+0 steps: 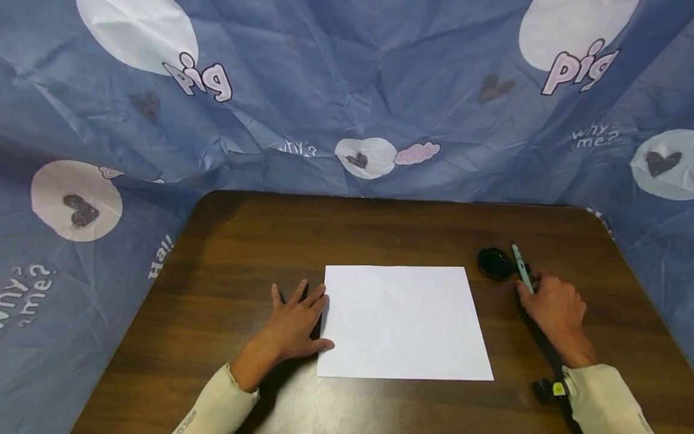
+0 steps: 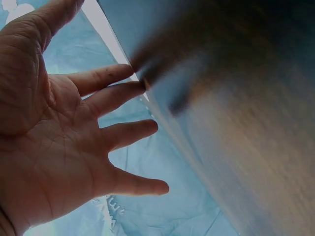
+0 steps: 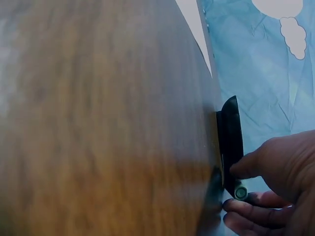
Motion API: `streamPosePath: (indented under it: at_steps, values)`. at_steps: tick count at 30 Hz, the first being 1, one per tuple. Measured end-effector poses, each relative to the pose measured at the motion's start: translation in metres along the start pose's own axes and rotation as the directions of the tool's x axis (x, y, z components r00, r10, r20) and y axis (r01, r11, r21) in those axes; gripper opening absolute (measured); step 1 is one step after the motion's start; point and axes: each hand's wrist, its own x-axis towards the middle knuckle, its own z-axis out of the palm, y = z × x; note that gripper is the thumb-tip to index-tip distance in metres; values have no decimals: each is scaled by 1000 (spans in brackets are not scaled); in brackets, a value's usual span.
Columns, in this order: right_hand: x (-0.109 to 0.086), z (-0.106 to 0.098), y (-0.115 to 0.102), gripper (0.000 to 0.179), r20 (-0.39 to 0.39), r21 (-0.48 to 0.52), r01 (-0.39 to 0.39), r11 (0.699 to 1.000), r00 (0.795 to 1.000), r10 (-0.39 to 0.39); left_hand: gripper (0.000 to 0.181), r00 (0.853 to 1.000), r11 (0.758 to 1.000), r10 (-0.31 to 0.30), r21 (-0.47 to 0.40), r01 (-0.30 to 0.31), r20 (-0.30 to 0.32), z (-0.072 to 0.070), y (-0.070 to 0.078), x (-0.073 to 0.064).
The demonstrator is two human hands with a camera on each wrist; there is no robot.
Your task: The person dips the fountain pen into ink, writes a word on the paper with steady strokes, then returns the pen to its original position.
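A blank white sheet of paper (image 1: 403, 325) lies on the wooden table in front of me. My left hand (image 1: 295, 322) rests at its left edge with fingers spread, the thumb and fingertips right at the border. The left wrist view shows that palm (image 2: 59, 142) with straight fingers. Right of the paper, my right hand (image 1: 555, 304) pinches a pale green pen (image 1: 522, 265) near its lower end, with the dark tip pointing away from me. A round black object (image 1: 495, 264) sits just left of the pen. In the right wrist view the pen's round end (image 3: 240, 191) shows between thumb and fingers.
The brown wooden table (image 1: 244, 241) has rounded far corners. A blue printed cloth (image 1: 314, 78) hangs behind it and around both sides. A black strap with a yellow-green piece (image 1: 558, 389) is at my right wrist.
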Motion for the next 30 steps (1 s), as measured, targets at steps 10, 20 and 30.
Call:
streamPosePath:
  at_steps: [10, 20, 30]
  values:
    - [-1, 4, -1, 33, -157, 62, 26, 998, 987, -16, 86, 997, 995, 64, -77, -61, 38, 0, -3, 1]
    - [0, 6, -10, 26, -603, 177, 267, 947, 790, -110, 73, 991, 991, 69, -122, -54, 118, -2, -3, 3]
    - [-2, 4, -15, 21, -696, 209, 354, 912, 709, -116, 74, 991, 992, 70, -110, -57, 117, 0, -3, 3]
